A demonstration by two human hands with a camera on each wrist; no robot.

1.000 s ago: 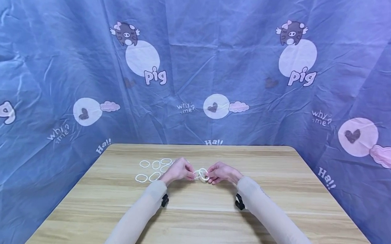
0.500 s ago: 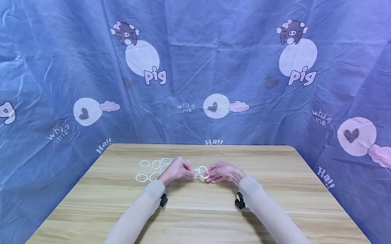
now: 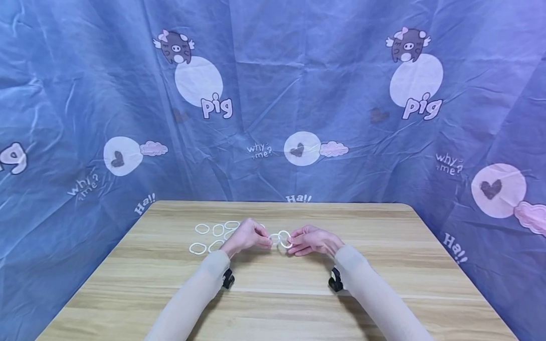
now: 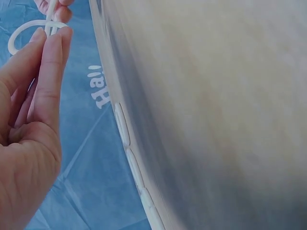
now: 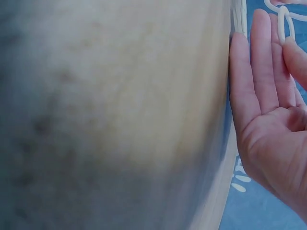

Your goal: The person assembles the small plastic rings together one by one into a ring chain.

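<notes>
Lt-brown wood-grain table w/ rounded far corners (image 3: 267, 321) stood in front of a wrinkled blue fabric backdrop (image 3: 277, 50), printed w/ 2 dk winged cartoon pigs (image 3: 175, 47), lg white circles (image 3: 197, 77), pink clouds (image 3: 154, 149), dk hearts (image 3: 491, 189) & white-ish "Ha!!" txt (image 3: 298, 198).

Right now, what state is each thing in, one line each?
Left hand: pinching the left ring.
Right hand: pinching the right ring.
Left ring: held, apparently linked with its neighbour.
Right ring: held, apparently linked likewise.
Loose rings: lying on the table, some partly hidden.
Sleeves: pulled down.
Black devices: attached, one at each sleeve.
Cloth backdrop: hanging, creased.
</notes>
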